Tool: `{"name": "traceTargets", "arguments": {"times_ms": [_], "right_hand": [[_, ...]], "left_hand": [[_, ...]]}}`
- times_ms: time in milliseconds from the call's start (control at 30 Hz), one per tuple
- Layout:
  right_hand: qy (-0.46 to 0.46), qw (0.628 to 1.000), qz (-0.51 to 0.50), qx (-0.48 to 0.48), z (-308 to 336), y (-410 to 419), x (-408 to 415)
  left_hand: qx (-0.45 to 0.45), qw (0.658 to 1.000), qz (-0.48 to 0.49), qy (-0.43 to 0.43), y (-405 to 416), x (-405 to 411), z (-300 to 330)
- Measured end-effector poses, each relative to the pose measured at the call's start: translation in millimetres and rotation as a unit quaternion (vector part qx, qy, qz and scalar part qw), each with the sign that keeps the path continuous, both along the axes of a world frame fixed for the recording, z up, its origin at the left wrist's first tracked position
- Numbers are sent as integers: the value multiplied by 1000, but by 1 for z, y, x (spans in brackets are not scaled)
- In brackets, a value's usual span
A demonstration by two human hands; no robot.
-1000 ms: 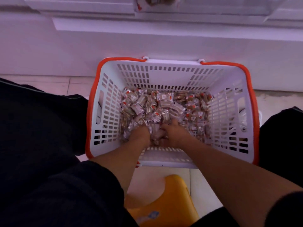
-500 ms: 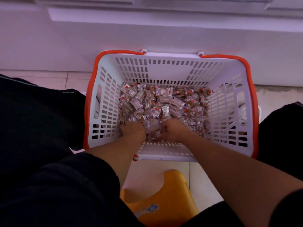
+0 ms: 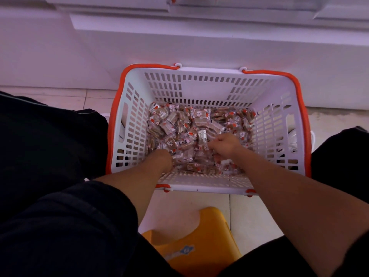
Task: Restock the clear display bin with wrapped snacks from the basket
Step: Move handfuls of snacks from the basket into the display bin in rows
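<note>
A white slotted basket (image 3: 207, 90) with orange rims stands on the floor between my knees. Its bottom is covered with several small wrapped snacks (image 3: 197, 120) in brown, white and red wrappers. My left hand (image 3: 162, 159) is dug into the pile at the near left, its fingers hidden under the wrappers. My right hand (image 3: 225, 144) lies on top of the pile near the middle, fingers curled down round some snacks. A sliver of the clear display bin (image 3: 229, 2) shows at the top edge.
A white cabinet base (image 3: 199, 41) rises directly behind the basket. A yellow plastic stool (image 3: 191, 238) sits under me on the tiled floor. My dark-clothed legs flank the basket on both sides.
My hands have moved apart: the right one went up and to the right over the pile, the left one sank deeper at the near left. The view tilted up slightly.
</note>
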State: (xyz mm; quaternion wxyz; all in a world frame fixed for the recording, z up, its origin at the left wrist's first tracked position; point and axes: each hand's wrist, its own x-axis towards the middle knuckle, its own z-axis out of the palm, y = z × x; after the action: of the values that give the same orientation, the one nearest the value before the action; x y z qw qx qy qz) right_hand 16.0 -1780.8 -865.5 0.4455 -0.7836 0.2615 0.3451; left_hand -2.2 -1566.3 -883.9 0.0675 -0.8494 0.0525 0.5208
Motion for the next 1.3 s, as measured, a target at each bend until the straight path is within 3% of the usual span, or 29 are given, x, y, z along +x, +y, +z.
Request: {"name": "traceTargets", "arguments": {"times_ms": [300,500,900,1000,1133,1233,1300], "right_hand": [[23,1000,-4,16,7,0,-13],[10,999,-4,34,13,5,-9],[31,995,-39,90,6,3,-16],[61,991,-33,116,1,2,-16],[78,990,-37,115,-1,0,-18],[80,986,-63,129,-3,0,-17],[54,988,-86,112,-2,-1,-14]], "left_hand": [[-7,1000,3,12,9,7,4],[-59,997,26,44,10,3,1],[-139,986,92,20,-3,-2,0],[-204,967,148,42,-12,-1,-1],[-228,960,143,83,-20,-2,2],[-245,952,173,62,-21,-3,3],[-273,930,246,31,-21,-3,4]]}}
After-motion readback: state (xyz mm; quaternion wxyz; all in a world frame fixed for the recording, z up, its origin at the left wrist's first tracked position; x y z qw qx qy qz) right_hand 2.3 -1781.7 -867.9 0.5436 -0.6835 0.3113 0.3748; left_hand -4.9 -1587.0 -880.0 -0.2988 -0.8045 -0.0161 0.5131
